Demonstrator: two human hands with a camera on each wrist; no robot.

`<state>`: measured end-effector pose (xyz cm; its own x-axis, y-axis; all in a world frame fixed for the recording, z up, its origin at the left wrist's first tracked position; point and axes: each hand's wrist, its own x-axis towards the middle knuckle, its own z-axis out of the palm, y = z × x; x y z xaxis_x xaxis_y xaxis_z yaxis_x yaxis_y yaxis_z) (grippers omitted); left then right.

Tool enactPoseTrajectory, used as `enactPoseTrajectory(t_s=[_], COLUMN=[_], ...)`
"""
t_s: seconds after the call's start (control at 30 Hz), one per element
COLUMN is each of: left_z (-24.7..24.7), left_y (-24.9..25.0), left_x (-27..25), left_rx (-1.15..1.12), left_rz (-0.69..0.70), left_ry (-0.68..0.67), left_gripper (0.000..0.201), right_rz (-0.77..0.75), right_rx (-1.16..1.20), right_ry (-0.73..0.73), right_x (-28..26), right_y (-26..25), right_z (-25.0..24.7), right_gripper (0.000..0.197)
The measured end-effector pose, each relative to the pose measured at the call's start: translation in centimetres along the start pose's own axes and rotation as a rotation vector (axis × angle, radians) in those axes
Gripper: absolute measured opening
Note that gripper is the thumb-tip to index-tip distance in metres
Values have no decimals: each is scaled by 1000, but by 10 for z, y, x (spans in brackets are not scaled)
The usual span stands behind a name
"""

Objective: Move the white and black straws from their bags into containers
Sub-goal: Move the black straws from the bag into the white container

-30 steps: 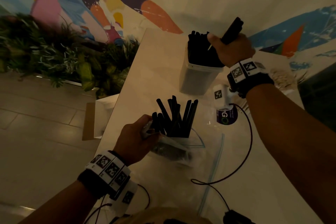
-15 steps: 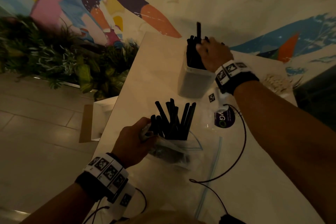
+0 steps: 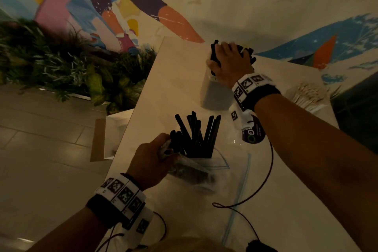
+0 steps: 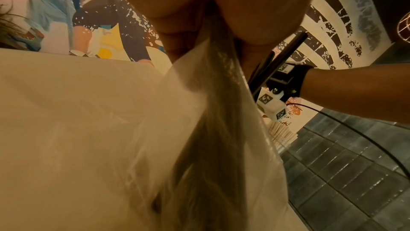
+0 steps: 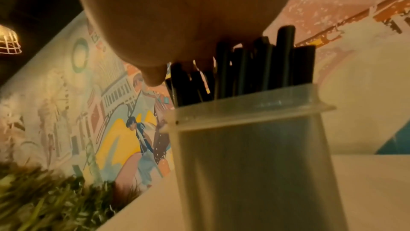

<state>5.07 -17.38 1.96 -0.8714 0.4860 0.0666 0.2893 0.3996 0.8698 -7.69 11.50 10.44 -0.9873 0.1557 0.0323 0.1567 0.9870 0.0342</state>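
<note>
While left grip [image 3: 151, 159] is pinching bag [image 3: 190, 170] upright, keeping black straws [image 3: 196, 135] reachable, right grip [image 3: 229, 61], fingers flat, is pressing straws down into container [image 3: 214, 96] at 12 o'clock on counter [image 3: 173, 88].

Left hand [image 3: 150, 161] curled, gripping the bag [image 3: 192, 172] near its mouth. Right hand [image 3: 230, 61] lies palm-down atop the container [image 3: 214, 96], fingers seemingly flat; arm extended.

Pale table [image 3: 173, 88] carries container [image 3: 214, 96] of black straws, white straws [image 3: 306, 96], black cable [image 3: 268, 170].
</note>
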Motion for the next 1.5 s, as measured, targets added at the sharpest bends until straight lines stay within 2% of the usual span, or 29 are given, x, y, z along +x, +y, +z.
enactPoseTrajectory(t_s=[0.07, 0.13, 0.2, 0.23, 0.27, 0.33, 0.43, 0.47, 0.53, 0.63, 0.73, 0.8, 0.87, 1.0, 1.07, 1.2, 1.3, 1.5], left_z=[0, 0, 0, 0, -1, -1, -4, -5, -4, 1, 8, 9, 7, 1, 1, 7, 6, 6], left_y=[-1, -3, -5, -5, -5, -4, -5, -8, -9, 3, 12, 15, 19, 40, 45, 41, 33, 31], left_x=[0, 0, 0, -1, 0, 0, 6, 8, 13, 18, 23, 23, 23, 25, 26, 23, 19, 23], left_rx=[-2, 2, -18, -31, -37, -58, -75, -76, -90, -333, -527, -583, -574, -533, -517, -338, -297, -307], left_rz=[1, 2, -11, -17, -17, 4, 60, 64, 8, -137, -109, -112, -81, 62, 106, 124, 98, 94], left_ry=[-3, -9, -18, -23, -26, -25, -61, -84, -132, -142, -183, -189, -144, -23, 18, 50, 74, 34], left_gripper=[37, 34, 31, 31, 31, 33, 44, 46, 58, 97, 119, 124, 110, 63, 52, 37, 36, 39], right_rz=[6, 16, 24, 39, 70, 134, 202, 209, 176, 45, 31, 13, -37, -62, -50, 88, 171, 105], right_rx=[74, 228, 541, 702, 825, 1018, 1191, 1212, 1213, 1032, 1033, 1088, 1127, 1157, 1200, 1326, 1412, 1380], right_ry=[20, 115, 260, 287, 254, 40, -412, -511, -530, -418, -469, -413, -307, -88, 8, 103, 137, 67], right_x=[-3, -13, -37, -54, -73, -110, -149, -155, -157, -162, -173, -179, -183, -189, -192, -202, -207, -204], right_y=[-2, -3, -2, -1, 1, 2, -14, -22, -38, -65, -80, -81, -79, -71, -68, -67, -62, -60], right_z=[-8, -25, -39, -43, -42, -25, 18, 27, 48, 62, 60, 52, 44, 35, 37, 54, 60, 54], right_gripper=[62, 61, 56, 51, 47, 52, 96, 107, 112, 92, 105, 105, 97, 68, 59, 47, 41, 36])
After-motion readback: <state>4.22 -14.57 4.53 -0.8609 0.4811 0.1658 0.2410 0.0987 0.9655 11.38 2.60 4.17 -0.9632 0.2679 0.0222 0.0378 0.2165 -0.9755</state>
